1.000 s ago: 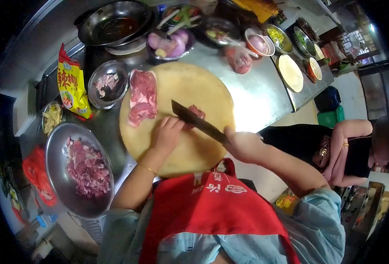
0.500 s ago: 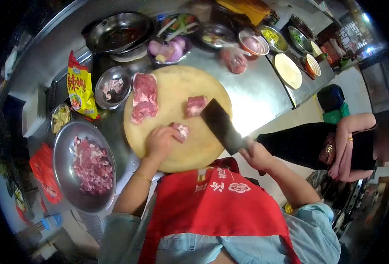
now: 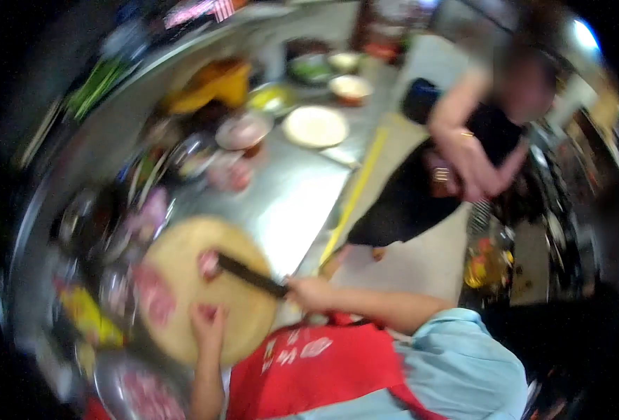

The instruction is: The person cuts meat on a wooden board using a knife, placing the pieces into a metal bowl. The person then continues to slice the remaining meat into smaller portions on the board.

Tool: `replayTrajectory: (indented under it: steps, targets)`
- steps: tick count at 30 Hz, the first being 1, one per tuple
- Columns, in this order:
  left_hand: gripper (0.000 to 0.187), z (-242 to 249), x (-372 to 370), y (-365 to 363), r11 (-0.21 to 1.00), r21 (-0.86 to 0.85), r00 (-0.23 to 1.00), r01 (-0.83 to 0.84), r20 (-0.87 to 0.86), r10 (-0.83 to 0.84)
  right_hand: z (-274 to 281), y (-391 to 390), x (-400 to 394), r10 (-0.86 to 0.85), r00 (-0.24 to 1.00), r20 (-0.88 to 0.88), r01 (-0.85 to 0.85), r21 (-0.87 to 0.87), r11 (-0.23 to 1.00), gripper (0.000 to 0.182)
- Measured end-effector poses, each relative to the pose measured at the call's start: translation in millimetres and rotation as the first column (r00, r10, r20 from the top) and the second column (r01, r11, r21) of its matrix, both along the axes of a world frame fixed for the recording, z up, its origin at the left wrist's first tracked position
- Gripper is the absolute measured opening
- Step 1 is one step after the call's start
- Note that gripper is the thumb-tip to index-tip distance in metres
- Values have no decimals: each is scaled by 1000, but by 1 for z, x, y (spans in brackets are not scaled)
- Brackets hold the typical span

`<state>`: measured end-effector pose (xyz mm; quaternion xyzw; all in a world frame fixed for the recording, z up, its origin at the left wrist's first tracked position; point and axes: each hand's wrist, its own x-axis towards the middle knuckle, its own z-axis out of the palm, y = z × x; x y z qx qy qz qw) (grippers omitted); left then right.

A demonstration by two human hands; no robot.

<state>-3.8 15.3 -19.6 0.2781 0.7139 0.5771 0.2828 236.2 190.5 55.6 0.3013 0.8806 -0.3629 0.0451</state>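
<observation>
The round wooden cutting board [image 3: 243, 329] lies at lower left, blurred by motion. My right hand [image 3: 313, 292] is closed around the handle of a dark cleaver [image 3: 252, 274]. Its blade shows narrow, and the far end meets a chunk of meat [image 3: 209, 266] on the board. Nearer me, the fingers of my left hand [image 3: 208, 325] close on a small piece of meat [image 3: 209, 310]. A larger slab of meat [image 3: 157, 294] rests along the board's left side.
A metal bowl of cut meat [image 3: 106, 378] stands at lower left, below a yellow packet [image 3: 89, 315]. Several bowls and a pale plate [image 3: 316, 127] line the steel counter [image 3: 288, 210]. A person in black [image 3: 414, 196] stands to the right with folded arms.
The view has swung right, so the board now sits lower and further left, and everything is blurred. The cleaver shows more edge-on. Both hands keep their holds.
</observation>
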Motion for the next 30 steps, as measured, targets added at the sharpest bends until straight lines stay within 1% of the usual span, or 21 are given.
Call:
replayTrajectory:
  steps: [1,2,3,5,7,8,9,11,13,15,16,18,20,21,22,23,24,25,27,28,30]
  targets:
    - [36,6,8,5,994,85,996,-64,60,59,-13,1,5,-14,992,-128,13,-7,1000,31]
    - [46,12,7,4,998,67,999,-22,32,19,7,1,3,-19,997,-72,14,-75,997,28]
    - [42,8,13,6,978,132,983,-158,117,143,9,-1,5,-33,995,-98,29,-47,998,28]
    - [44,-37,-33,-4,996,84,970,-14,241,-7,16,-2,4,-51,991,-121,47,-30,998,28]
    - [20,14,-16,9,992,99,987,-78,149,63,28,-8,5,-59,992,-116,52,-65,997,29]
    - [17,33,-8,11,986,108,987,-127,109,115,21,-9,4,-63,989,-134,56,-50,997,29]
    - [20,34,-11,12,987,113,991,-116,79,108,10,-10,2,-62,987,-148,58,-34,998,29]
    - [18,44,-5,11,993,72,983,-98,-149,108,2,-9,4,-63,985,-163,61,-18,998,29]
    - [13,57,3,6,998,9,936,-67,-345,66,2,-16,10,-85,984,-155,77,-56,995,28]
    - [9,64,6,6,998,-50,868,-41,-496,11,-3,-18,10,-114,976,-188,114,-11,993,28]
    - [10,56,4,5,1000,-8,923,-27,-384,22,-6,-20,9,-123,971,-203,127,8,992,28]
    - [32,13,-10,6,996,84,990,-24,-139,36,-13,-19,5,-114,974,-193,116,-2,993,28]
    - [20,-12,-31,1,988,-30,943,154,-294,-156,-11,-17,6,-101,977,-189,102,-5,995,28]
    - [14,-7,-30,3,967,-95,898,236,-359,-255,-9,-16,7,-93,978,-187,94,-4,996,27]
    - [11,1,-30,-4,937,-267,805,223,-493,-332,-9,-16,6,-85,979,-185,85,-8,996,27]
    - [8,43,-13,-3,888,-425,686,176,-594,-420,-10,-14,6,-90,981,-173,86,-31,996,27]
    - [7,64,-3,-2,819,-565,549,98,-656,-518,-12,-14,5,-95,982,-161,87,-56,995,27]
    - [11,63,-7,-6,771,-629,516,102,-629,-581,-14,-15,5,-100,984,-149,87,-89,992,27]
    - [18,68,-12,-12,656,-748,448,101,-555,-701,-14,-17,8,-93,977,-191,85,-51,995,29]
    - [18,70,-11,-17,658,-744,439,116,-556,-706,-14,-18,9,-92,972,-215,86,-37,996,30]
    - [21,98,11,-14,661,-735,415,149,-561,-716,-17,-18,9,-98,973,-211,87,-61,994,31]
